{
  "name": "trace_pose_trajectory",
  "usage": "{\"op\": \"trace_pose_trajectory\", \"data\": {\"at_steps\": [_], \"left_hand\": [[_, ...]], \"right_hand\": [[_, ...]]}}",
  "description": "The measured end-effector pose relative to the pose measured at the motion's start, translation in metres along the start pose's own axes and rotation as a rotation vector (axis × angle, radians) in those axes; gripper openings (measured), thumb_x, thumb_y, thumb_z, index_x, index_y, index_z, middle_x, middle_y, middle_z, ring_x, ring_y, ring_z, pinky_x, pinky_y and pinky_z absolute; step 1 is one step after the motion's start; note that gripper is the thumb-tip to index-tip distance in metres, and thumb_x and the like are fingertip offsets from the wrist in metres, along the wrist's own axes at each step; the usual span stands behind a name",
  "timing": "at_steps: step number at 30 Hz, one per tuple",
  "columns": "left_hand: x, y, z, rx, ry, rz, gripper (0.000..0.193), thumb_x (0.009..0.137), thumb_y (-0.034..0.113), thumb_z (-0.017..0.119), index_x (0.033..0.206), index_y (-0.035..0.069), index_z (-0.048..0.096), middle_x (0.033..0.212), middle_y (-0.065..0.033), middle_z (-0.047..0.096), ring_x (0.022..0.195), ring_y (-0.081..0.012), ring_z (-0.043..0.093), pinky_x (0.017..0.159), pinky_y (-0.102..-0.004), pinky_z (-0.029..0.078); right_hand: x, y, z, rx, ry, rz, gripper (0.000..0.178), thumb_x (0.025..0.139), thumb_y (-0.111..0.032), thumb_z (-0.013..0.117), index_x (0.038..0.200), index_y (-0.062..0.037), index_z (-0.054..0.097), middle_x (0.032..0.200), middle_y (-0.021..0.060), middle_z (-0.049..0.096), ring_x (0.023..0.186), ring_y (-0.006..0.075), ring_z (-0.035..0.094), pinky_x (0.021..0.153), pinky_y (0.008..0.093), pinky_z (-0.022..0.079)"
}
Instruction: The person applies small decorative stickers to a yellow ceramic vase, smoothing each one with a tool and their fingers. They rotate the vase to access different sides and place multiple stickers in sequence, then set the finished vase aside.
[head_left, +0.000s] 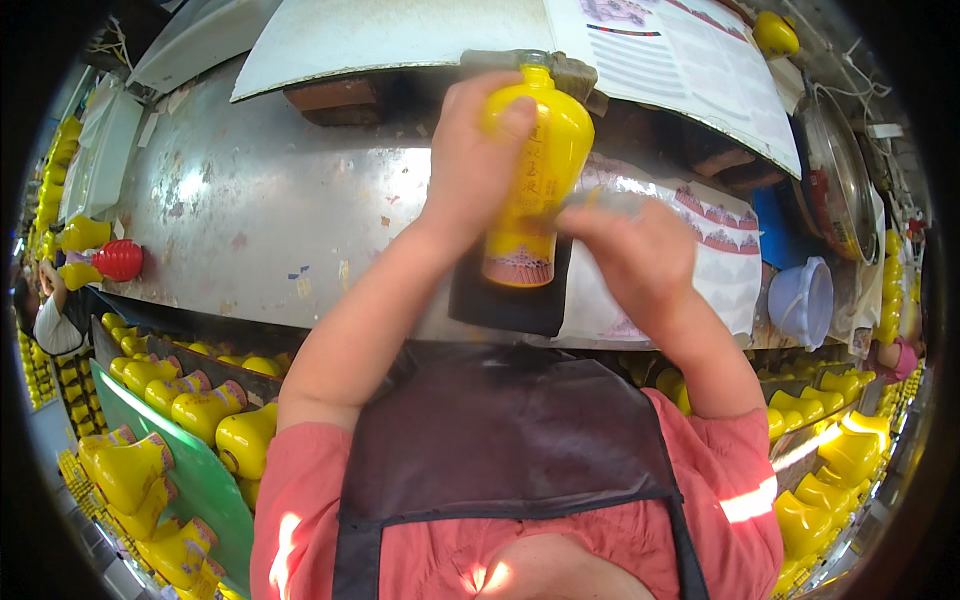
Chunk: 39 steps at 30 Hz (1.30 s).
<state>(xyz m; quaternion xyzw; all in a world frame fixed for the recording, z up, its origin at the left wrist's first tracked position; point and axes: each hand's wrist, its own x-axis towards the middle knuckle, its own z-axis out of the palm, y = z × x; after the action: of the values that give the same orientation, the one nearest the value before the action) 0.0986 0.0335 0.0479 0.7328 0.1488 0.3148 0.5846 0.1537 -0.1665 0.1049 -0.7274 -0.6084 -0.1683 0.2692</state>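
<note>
Gripping ylw btl (562, 140), L hand (474, 150); R hand (645, 250), grip unclear; metal tbl (250, 220), flanking btls (206, 410).

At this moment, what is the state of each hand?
Left hand: closed, holding a bottle.
Right hand: at the bottle's side, blurred; whether it holds something cannot be told.
</note>
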Motion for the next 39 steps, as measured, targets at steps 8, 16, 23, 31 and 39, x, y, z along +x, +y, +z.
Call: {"op": "trace_pose_trajectory", "data": {"at_steps": [8, 16, 23, 31, 39], "left_hand": [[-0.007, 0.0, 0.001, -0.309, 0.0, -0.074, 0.04, 0.112, 0.025, 0.038, 0.134, 0.0, 0.06, 0.126, -0.0108, 0.064, 0.115, -0.018, 0.061, 0.103, -0.0323, 0.047], [-0.016, -0.002, 0.002, -0.3, -0.044, -0.15, 0.048, 0.112, 0.032, 0.046, 0.153, 0.008, 0.039, 0.14, -0.0134, 0.055, 0.124, -0.0258, 0.06, 0.106, -0.0391, 0.05], [-0.022, -0.006, -0.009, 0.316, -0.067, 0.174, 0.065, 0.106, 0.029, 0.055, 0.159, 0.004, 0.029, 0.156, -0.0209, 0.037, 0.143, -0.0346, 0.039, 0.121, -0.045, 0.03], [-0.042, 0.004, -0.009, 0.465, -0.149, 0.218, 0.097, 0.087, 0.023, 0.074, 0.164, 0.004, 0.018, 0.167, -0.025, 0.018, 0.156, -0.0432, 0.018, 0.126, -0.0504, 0.018], [-0.042, 0.005, -0.009, 0.529, -0.176, 0.231, 0.111, 0.08, 0.023, 0.079, 0.166, 0.006, 0.012, 0.166, -0.0222, 0.018, 0.155, -0.0392, 0.021, 0.126, -0.0475, 0.021]], "right_hand": [[-0.042, 0.001, 0.029, 0.35, 0.115, 0.015, 0.028, 0.076, 0.0, 0.078, 0.101, -0.0091, 0.07, 0.099, 0.0105, 0.075, 0.086, 0.0287, 0.073, 0.07, 0.0376, 0.058], [-0.031, -0.004, 0.03, 0.446, 0.291, 0.543, 0.022, 0.085, -0.001, 0.077, 0.106, -0.0041, 0.072, 0.101, 0.0129, 0.074, 0.088, 0.0292, 0.073, 0.077, 0.0358, 0.058], [-0.014, 0.002, 0.037, 0.379, 0.353, 0.517, 0.029, 0.089, -0.011, 0.073, 0.115, -0.0078, 0.061, 0.094, 0.015, 0.07, 0.084, 0.0366, 0.07, 0.071, 0.0448, 0.056], [0.025, 0.018, 0.031, 0.365, 0.397, 0.451, 0.024, 0.09, -0.013, 0.071, 0.112, -0.0067, 0.063, 0.093, 0.0156, 0.071, 0.085, 0.0371, 0.07, 0.072, 0.0454, 0.056], [0.061, 0.044, 0.03, 0.225, 0.398, 0.391, 0.022, 0.088, -0.011, 0.074, 0.109, -0.0067, 0.068, 0.097, 0.0148, 0.073, 0.084, 0.0365, 0.071, 0.073, 0.0408, 0.057]]}}
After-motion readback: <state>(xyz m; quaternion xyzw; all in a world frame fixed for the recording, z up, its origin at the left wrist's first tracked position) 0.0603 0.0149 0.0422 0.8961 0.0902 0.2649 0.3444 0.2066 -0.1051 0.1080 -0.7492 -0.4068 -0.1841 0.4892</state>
